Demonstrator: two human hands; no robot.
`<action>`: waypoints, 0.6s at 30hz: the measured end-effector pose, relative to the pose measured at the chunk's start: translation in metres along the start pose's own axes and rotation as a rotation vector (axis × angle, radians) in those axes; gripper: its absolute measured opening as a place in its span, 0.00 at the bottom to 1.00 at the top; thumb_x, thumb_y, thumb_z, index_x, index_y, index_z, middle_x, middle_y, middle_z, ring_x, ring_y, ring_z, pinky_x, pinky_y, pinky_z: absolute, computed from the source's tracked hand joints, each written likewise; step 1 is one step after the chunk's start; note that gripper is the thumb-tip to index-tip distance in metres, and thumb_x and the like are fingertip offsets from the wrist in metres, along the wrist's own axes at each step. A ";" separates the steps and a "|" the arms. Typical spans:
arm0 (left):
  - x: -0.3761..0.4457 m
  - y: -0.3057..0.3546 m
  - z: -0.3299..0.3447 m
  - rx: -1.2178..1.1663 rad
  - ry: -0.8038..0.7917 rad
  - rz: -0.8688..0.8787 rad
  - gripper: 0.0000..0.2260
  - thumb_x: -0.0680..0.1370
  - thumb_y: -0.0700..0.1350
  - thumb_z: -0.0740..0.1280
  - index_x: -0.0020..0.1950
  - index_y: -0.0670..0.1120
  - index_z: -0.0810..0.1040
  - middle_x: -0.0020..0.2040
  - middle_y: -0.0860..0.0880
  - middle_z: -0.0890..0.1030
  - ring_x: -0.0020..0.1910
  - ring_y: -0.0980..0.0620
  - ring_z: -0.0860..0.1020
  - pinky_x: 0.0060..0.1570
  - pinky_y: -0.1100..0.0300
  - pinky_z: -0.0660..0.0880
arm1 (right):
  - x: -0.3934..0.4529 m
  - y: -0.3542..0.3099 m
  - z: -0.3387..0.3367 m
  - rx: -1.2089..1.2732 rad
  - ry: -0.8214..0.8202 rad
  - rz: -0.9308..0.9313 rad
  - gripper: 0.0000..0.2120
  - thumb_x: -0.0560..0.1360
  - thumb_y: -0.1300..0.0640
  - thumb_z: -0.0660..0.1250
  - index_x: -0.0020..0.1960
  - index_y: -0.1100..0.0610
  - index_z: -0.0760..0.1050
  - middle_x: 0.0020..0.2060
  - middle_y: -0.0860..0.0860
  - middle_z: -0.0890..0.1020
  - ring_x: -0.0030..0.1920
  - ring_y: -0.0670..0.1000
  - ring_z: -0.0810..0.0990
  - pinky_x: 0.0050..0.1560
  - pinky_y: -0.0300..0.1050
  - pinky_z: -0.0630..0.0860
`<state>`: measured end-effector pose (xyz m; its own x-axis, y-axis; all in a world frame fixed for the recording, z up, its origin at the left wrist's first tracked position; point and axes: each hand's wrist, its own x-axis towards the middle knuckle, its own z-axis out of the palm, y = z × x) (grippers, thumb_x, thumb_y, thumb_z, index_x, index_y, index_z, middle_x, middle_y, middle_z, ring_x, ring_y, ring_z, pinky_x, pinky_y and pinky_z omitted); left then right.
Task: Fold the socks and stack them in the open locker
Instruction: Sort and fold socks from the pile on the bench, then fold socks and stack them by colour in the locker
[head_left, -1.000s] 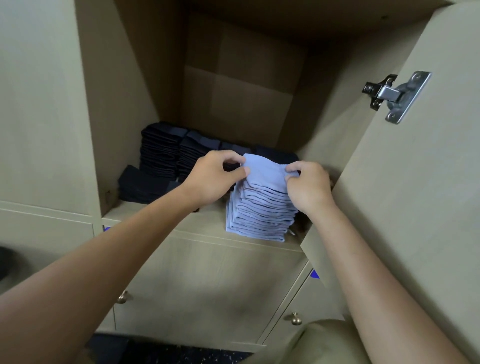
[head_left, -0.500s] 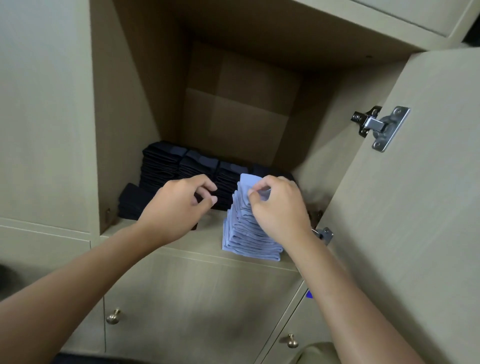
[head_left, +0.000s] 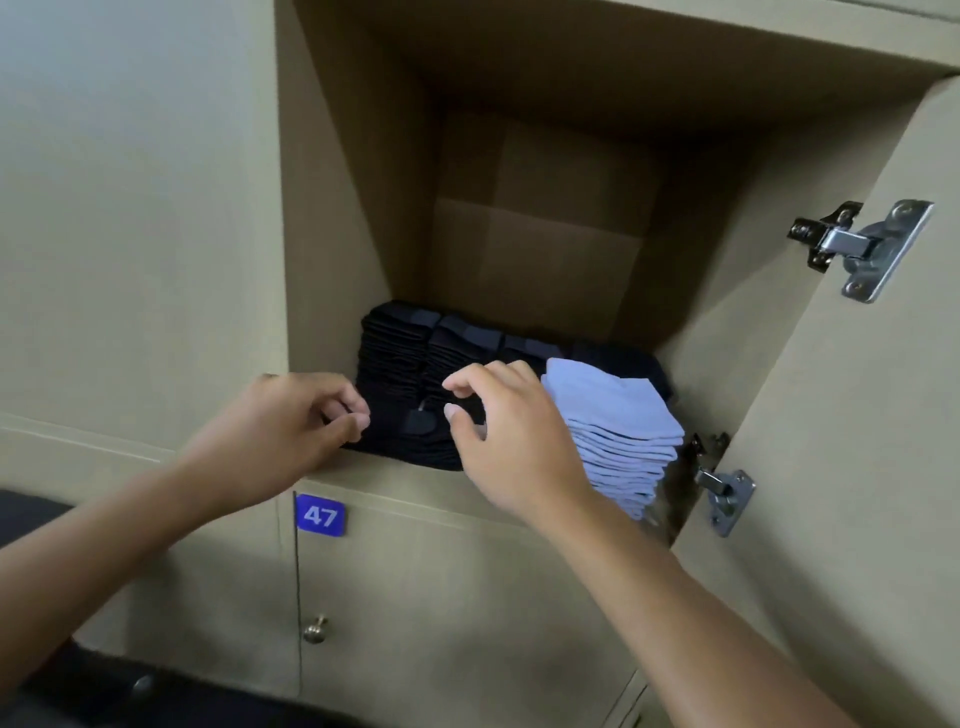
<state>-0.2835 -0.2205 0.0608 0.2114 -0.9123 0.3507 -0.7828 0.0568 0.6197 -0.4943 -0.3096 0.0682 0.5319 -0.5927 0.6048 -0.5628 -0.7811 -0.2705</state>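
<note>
Both forearms reach up into the open locker (head_left: 332, 218). Left hand (head_left: 280, 431) at 9 o'clock, fingers loosely curled, holding nothing. Right hand (head_left: 511, 441), centre, likewise curled and empty over black socks (head_left: 410, 364). Light blue sock stack (head_left: 618, 431) at 3 o'clock, behind it.

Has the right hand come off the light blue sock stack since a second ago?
Yes. The right hand shifted left off the light blue sock stack, now over the dark socks.
</note>
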 end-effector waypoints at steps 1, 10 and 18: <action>-0.004 -0.004 -0.006 0.023 -0.004 -0.004 0.06 0.79 0.47 0.71 0.44 0.56 0.83 0.37 0.61 0.83 0.38 0.61 0.80 0.40 0.60 0.75 | 0.001 -0.005 0.005 0.011 -0.024 -0.022 0.09 0.80 0.55 0.65 0.59 0.52 0.78 0.52 0.44 0.80 0.59 0.48 0.71 0.59 0.47 0.71; -0.059 -0.042 -0.072 0.133 -0.056 -0.121 0.02 0.79 0.45 0.71 0.47 0.50 0.83 0.40 0.54 0.86 0.36 0.57 0.84 0.40 0.67 0.76 | 0.006 -0.060 0.055 0.179 -0.342 -0.190 0.10 0.79 0.53 0.67 0.59 0.49 0.78 0.48 0.42 0.78 0.52 0.44 0.74 0.53 0.43 0.72; -0.126 -0.079 -0.132 0.215 -0.010 -0.314 0.04 0.80 0.47 0.69 0.48 0.49 0.82 0.39 0.55 0.86 0.36 0.56 0.84 0.38 0.70 0.73 | 0.006 -0.120 0.100 0.294 -0.600 -0.276 0.11 0.78 0.47 0.68 0.61 0.44 0.77 0.47 0.40 0.79 0.42 0.42 0.78 0.50 0.52 0.79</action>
<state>-0.1711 -0.0566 0.0605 0.4556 -0.8757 0.1599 -0.7862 -0.3116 0.5336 -0.3600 -0.2392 0.0295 0.9335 -0.3057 0.1873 -0.2089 -0.8884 -0.4089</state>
